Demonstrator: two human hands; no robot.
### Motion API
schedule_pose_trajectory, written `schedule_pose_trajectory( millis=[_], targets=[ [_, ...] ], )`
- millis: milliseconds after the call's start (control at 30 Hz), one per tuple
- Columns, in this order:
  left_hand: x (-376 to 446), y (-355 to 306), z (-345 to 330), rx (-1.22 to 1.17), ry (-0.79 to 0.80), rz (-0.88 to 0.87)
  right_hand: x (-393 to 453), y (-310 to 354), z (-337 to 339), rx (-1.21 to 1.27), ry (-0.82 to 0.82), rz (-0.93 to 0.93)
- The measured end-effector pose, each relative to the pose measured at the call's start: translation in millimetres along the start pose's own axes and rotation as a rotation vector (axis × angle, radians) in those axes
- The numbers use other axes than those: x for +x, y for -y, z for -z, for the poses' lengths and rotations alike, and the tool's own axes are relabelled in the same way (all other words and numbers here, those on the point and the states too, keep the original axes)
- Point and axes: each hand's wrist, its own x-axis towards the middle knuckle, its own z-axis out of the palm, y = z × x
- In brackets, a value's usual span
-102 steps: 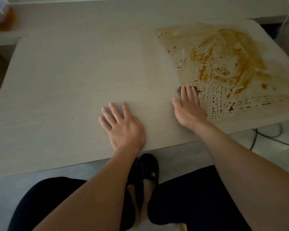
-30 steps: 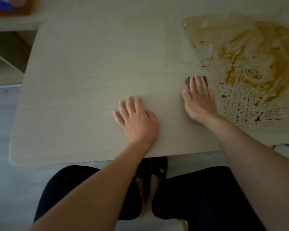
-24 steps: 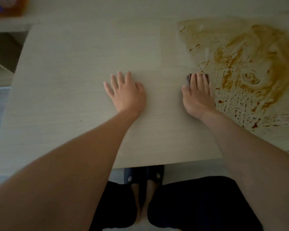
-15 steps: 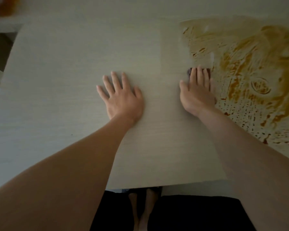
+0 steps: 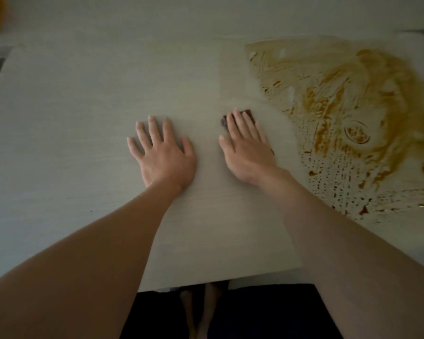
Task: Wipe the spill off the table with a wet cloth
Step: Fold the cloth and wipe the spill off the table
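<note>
brown and sticky, the spill (image 5: 348, 123) could smear wider across the table (image 5: 71, 118) if the small dark cloth (image 5: 249, 114), pinned flat under the right hand (image 5: 249, 148)'s straight fingers (image 5: 240, 123) left of the mess, is already soaked, while the left hand (image 5: 164, 155) rests splayed, holding nothing.

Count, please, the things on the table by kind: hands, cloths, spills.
Hands: 2, left hand flat on the table, right hand pressing the cloth.
Cloths: 1, dark cloth.
Spills: 1, brown spill.
Total: 4
</note>
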Motion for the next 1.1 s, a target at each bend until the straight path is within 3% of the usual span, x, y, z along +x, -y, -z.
schedule_pose_trajectory(
  millis=[167,300,633,767,933,1100],
  targets=[
    [-0.3,-0.9,-4.0,0.010,-0.021,-0.001,8.9,-51.3,15.4,-0.002,-0.069,-0.237],
    [0.3,-2.5,-5.1,0.035,-0.023,0.002,48.9,-52.5,25.2,0.022,-0.095,-0.353],
    [-0.9,-3.2,-0.6,0.029,-0.002,0.003,86.8,40.6,11.5,0.006,-0.045,-0.095],
    [-1.1,-1.6,2.7,0.020,0.009,-0.004,51.6,27.6,4.2,-0.008,-0.017,-0.002],
    [-1.9,-1.9,2.8,0.029,0.018,-0.006,33.1,-40.4,22.9,-0.014,-0.048,-0.187],
    [-1.1,-3.6,2.1,0.043,0.022,-0.008,75.5,-64.9,38.5,-0.002,-0.088,-0.347]
  ],
)
